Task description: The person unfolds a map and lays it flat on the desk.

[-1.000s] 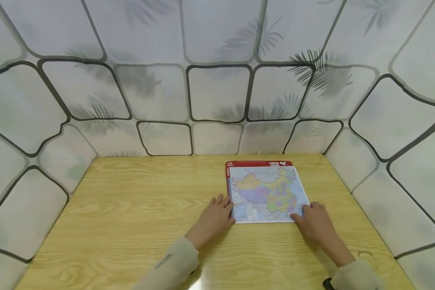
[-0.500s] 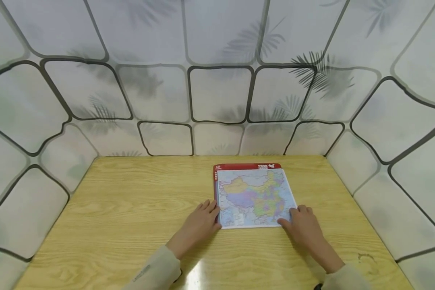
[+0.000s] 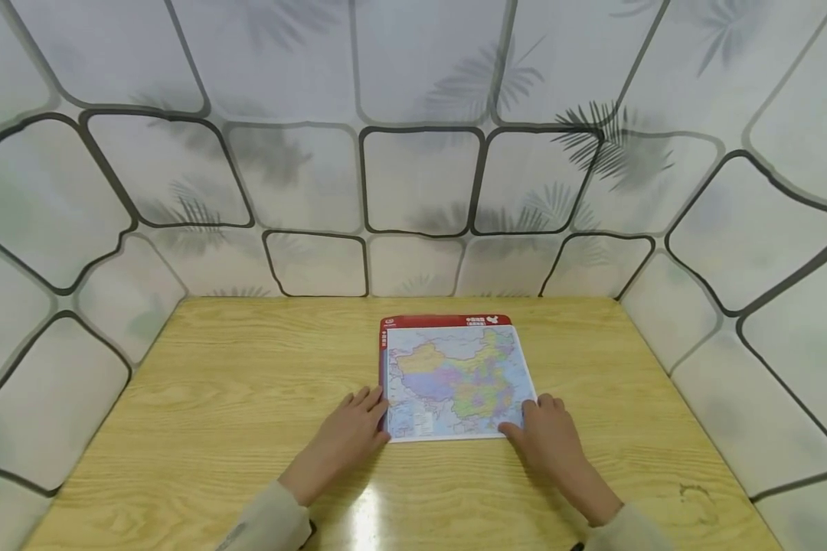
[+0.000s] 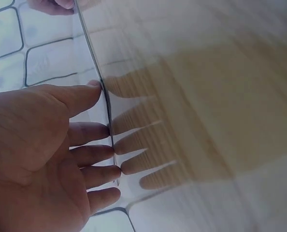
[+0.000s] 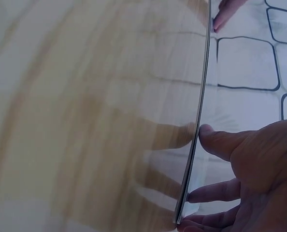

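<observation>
Because the map board [image 3: 455,375] lies flat on the bench [image 3: 248,383] between the two hands, neither is nearer: both touch it. It looks wider side to side than front to back, though the slanted view leaves its true long axis uncertain; its red band [image 3: 436,321] lies along the far edge, toward the patterned wall [image 3: 420,184]. At the near left corner, the left hand [image 3: 348,428] rests straight, slightly spread fingers against the board; at the near right corner, the right hand [image 3: 550,436] touches it, thumb apart from the extended fingers.
</observation>
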`<state>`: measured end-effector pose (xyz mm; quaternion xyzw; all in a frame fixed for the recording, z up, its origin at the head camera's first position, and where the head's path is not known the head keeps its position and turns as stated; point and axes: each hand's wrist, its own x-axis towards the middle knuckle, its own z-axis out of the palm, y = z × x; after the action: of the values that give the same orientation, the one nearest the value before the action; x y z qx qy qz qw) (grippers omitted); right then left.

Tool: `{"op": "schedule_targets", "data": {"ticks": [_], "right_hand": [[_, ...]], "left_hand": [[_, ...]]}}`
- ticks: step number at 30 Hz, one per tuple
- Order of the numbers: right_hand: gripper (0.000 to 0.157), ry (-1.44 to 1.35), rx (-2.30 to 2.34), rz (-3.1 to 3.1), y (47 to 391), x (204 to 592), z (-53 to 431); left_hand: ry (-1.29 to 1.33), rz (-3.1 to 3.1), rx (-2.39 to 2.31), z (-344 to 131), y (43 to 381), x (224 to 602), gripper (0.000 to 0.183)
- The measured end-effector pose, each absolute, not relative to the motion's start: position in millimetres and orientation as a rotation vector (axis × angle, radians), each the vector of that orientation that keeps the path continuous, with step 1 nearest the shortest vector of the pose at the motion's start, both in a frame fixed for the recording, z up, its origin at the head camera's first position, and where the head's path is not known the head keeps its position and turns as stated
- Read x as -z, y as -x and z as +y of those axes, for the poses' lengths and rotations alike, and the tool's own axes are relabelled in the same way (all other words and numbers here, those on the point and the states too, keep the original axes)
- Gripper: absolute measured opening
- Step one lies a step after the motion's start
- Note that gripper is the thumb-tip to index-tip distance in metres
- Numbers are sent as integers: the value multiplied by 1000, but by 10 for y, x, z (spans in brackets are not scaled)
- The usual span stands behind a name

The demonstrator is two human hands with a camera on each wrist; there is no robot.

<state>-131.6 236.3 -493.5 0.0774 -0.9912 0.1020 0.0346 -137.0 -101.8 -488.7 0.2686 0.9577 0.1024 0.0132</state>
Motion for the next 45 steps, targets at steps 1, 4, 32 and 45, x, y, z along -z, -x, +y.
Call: {"op": "schedule_targets", "data": {"ticks": [1, 4, 32, 45], "right_hand": [[50, -236, -323, -3047, 1312, 4937, 2334], [49, -229, -359, -3050, 1295, 4932, 2246], [52, -252, -315, -3099, 1207, 4857, 1584], [53, -306, -321, -3076, 1165, 4876, 1378]], "left_hand": [[-829, 2984, -320, -1044, 1358, 4888, 52], [-808, 2985, -342, -1123, 1327, 4890, 52], [-616, 2961, -473, -1683, 1193, 4845, 54], [-509, 2942, -415, -1840, 1183, 4827, 52]]}}
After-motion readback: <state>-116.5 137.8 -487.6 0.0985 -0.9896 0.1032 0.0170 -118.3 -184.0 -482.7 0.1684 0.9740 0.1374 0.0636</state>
